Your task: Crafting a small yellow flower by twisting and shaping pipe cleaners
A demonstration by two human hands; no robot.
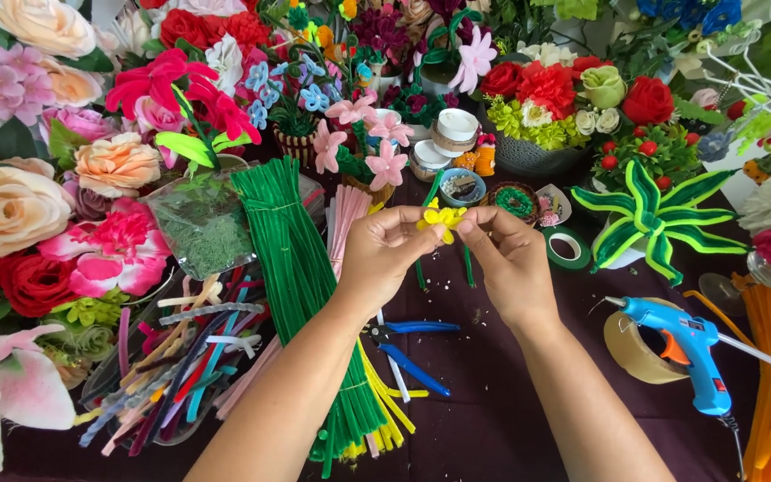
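From the head view, the left hand and right hand both pinch a small yellow pipe-cleaner flower above the dark worktop, where too hard a squeeze could crush its petals, near white-lidded round tubs.

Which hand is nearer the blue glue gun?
Right. The right hand is just up-left of the blue glue gun; the left hand is farther left, beyond it.
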